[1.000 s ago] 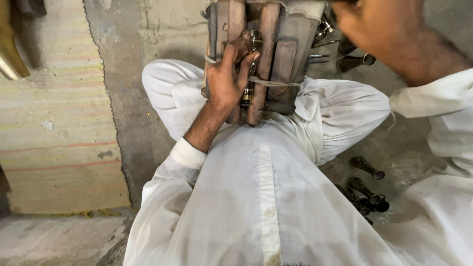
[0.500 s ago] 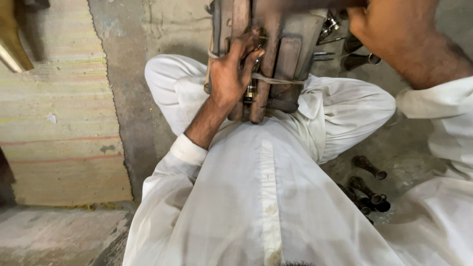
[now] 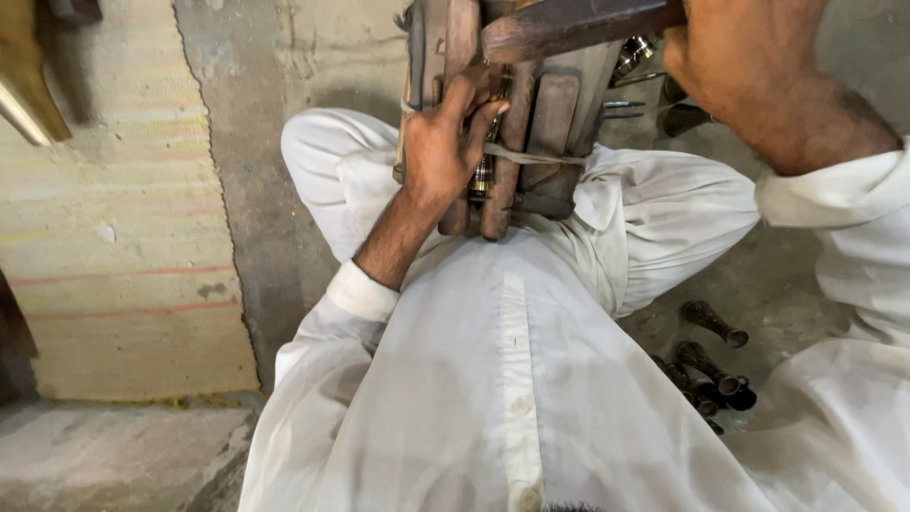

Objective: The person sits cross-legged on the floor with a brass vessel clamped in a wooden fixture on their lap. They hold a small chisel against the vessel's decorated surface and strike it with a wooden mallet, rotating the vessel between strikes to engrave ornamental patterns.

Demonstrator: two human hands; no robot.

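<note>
The left hand (image 3: 441,152) clamps on a wooden clamp block (image 3: 531,123), its fingers hiding a small metal piece, while the right hand (image 3: 749,66), partly cut off, grips a wooden handle (image 3: 569,24).

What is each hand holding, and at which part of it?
The left hand grips the upright wooden sticks of a wooden frame near their middle. The right hand holds a dark wooden bar at its right end.
</note>
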